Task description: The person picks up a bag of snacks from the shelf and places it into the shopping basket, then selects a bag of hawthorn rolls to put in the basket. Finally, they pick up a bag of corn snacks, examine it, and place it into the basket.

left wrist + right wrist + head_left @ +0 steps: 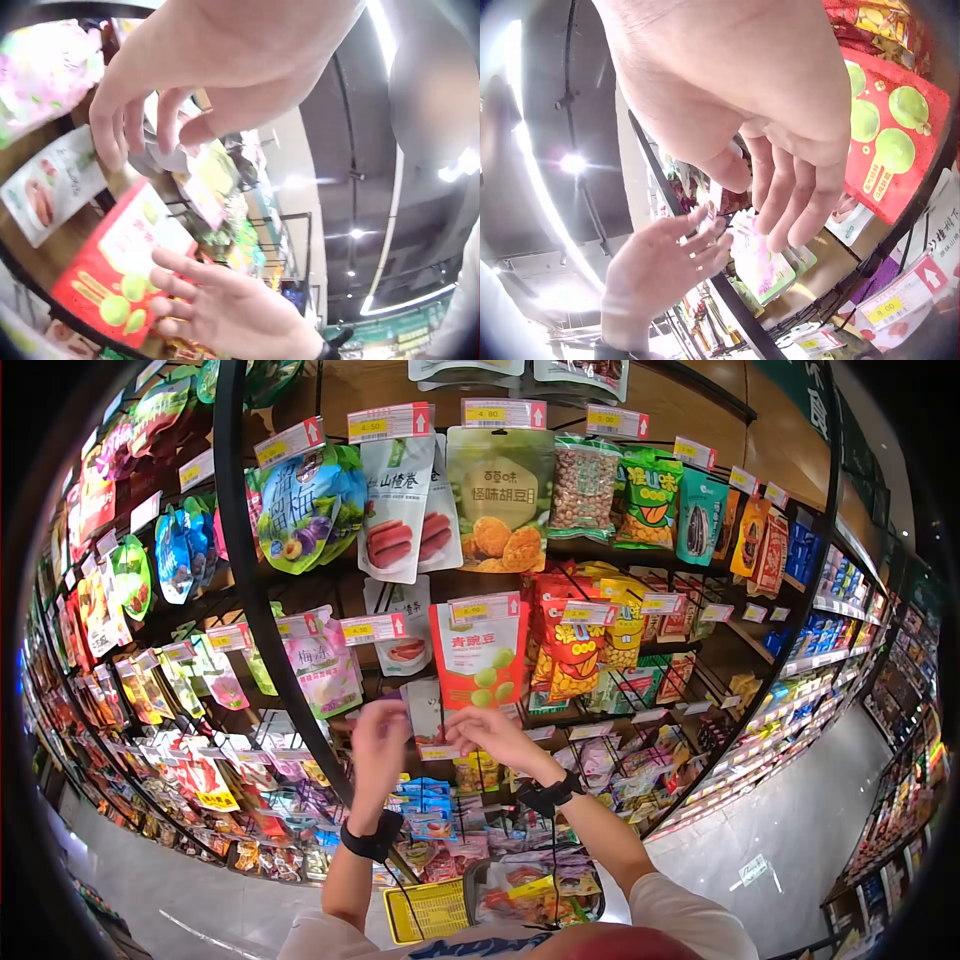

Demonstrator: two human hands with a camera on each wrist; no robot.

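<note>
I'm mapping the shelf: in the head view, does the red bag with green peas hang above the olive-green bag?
No, the red bag hangs below the olive-green bag.

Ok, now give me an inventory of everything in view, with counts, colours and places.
Pea pouch: one, red and white, centre
Large pouch: one, green, above it
Roll pouches: several, white, left of both
Pink bag: at least one, left of centre
Price tags: many, white, red and yellow, along racks
Other packets: too many to count, mixed colours, all around
Basket: one, yellow, bottom
Floor: one, grey, lower edges
Ceiling lights: several, white, wrist views
Wristbands: two, black, wrists
Hands: two, bare, near the pea pouch's lower edge
</note>
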